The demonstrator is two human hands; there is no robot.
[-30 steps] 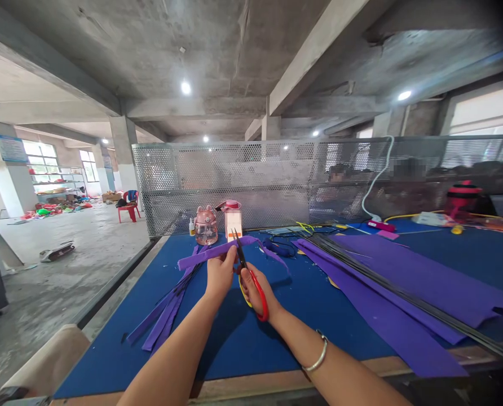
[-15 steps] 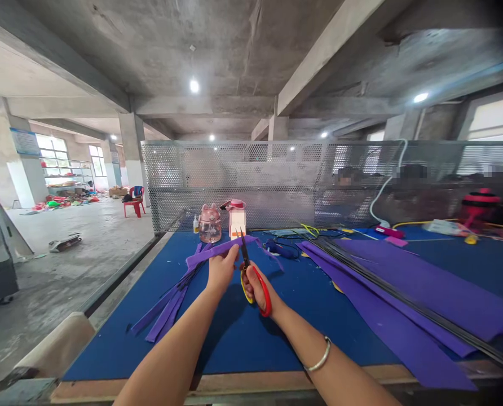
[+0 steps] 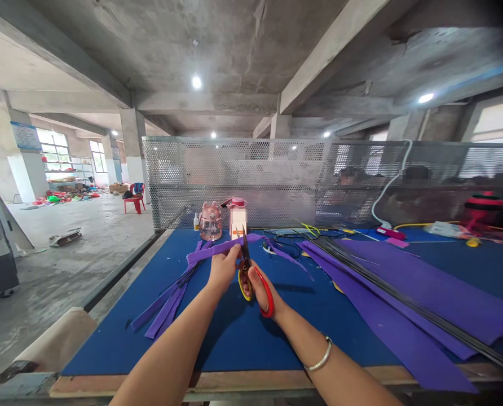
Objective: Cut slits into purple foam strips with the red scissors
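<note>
My left hand (image 3: 224,269) pinches a purple fabric strip (image 3: 204,255) that runs across above the table. In my right hand (image 3: 257,287) is a pair of scissors (image 3: 269,299) with one red and one yellow handle, fingers through the loops. Its dark blades point up and away, slightly apart, against the strip just right of my left fingertips. A thin purple offcut (image 3: 291,260) trails down to the right from the strip. More purple strips (image 3: 167,316) and thin black rods lie left of my left hand.
Large purple sheets (image 3: 387,282) with long black rods (image 3: 404,299) across them cover the right of the blue table (image 3: 319,344). A pink bottle (image 3: 210,221) and a pink-lidded cup (image 3: 238,202) stand at the back, before a perforated metal screen (image 3: 277,197). People sit beyond it.
The scissor blades have opened a little wider. The thin offcut hangs longer and further to the right. My left hand has barely shifted.
</note>
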